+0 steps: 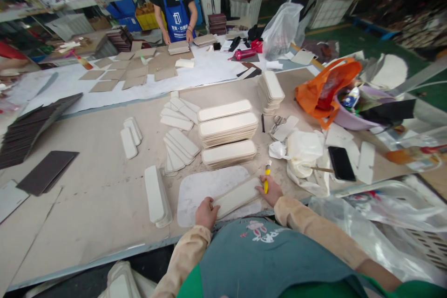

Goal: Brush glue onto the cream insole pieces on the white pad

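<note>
A long pale strip with rounded corners [237, 197] lies over a whitish sheet [195, 186] at the table's near edge. At its left end my left hand [206, 213] grips it with the fingers closed. My right hand [270, 189] is closed at the strip's right end and also holds a yellow-handled tool [267, 182], its pale tip pointing away from me. Stacks of similar pale strips [228, 125] stand just beyond the sheet. Another stack [157, 195] lies to the left, and fanned strips [179, 149] rest between them.
Scissors [278, 122], a white plastic-wrapped bundle [305, 149], a black phone [341, 163] and an orange bag [324, 88] are on the right. Dark panels [47, 172] lie left. Across the table stands a person in a blue apron [177, 14].
</note>
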Motion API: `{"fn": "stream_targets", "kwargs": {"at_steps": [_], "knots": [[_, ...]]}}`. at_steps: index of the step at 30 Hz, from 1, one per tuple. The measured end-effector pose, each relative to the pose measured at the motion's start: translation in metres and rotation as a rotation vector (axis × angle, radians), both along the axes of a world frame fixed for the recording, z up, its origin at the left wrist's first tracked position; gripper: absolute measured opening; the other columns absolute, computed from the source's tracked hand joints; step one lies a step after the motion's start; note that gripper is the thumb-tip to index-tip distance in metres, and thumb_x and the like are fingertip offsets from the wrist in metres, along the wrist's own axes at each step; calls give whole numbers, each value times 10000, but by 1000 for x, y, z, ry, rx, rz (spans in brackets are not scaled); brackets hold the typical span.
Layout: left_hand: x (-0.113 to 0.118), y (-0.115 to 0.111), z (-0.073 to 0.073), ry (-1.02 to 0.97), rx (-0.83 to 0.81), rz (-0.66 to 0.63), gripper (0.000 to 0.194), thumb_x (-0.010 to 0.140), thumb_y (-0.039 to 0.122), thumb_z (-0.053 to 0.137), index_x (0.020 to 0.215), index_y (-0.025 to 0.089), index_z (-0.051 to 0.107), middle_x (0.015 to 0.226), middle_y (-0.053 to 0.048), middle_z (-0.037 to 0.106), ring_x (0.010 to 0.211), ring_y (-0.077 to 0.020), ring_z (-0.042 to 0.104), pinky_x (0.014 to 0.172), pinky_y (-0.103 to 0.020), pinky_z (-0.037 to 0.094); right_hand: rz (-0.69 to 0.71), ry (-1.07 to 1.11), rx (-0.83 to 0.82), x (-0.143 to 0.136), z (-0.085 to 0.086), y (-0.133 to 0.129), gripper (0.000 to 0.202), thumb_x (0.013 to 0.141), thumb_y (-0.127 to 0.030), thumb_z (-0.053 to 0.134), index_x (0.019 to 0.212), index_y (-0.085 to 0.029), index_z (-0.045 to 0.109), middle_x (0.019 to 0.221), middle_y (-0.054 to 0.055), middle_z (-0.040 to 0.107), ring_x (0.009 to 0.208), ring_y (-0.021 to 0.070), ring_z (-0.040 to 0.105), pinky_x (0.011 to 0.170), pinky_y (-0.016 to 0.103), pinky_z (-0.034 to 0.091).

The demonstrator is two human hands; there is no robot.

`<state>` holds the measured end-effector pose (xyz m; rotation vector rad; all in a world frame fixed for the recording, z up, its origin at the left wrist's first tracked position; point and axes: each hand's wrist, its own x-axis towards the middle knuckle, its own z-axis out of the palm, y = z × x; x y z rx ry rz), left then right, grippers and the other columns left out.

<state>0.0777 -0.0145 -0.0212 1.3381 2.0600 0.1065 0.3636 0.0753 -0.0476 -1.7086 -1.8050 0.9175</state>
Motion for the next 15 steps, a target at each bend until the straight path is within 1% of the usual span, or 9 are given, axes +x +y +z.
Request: {"fn": "stream_targets", "kwargs": {"at_steps": [3,7,11,15], "knots": [[0,0,1,0,7,-12,224,786,317,567,959,187,510,743,9,592,713,-133,559,626,-235,350,-39,69,-17,-1,-2,0,263,710,-373,604,845,-251,415,1054,70,638,971,284,613,852,504,464],[0,-1,3,-2,7,-23,234,791,314,565,976,182,507,770,2,598,738,-134,563,640,-233,358,-95,115,-35,-1,-3,-2,275,695,-371,602,839,-248,403,1041,66,644,925,279,624,818,503,479],[0,-1,4,1,8,-52,248,792,310,559,994,176,506,817,-14,603,777,-141,566,670,-239,371,-107,144,-43,1,-3,-4,299,676,-375,610,856,-248,408,1024,62,651,836,273,636,769,497,495],[0,0,5,12,10,-78,281,786,302,561,1031,176,504,912,-36,596,834,-145,567,713,-244,385,-105,142,-42,4,-2,-6,302,672,-385,610,887,-256,442,942,41,660,800,272,643,736,476,509]]}}
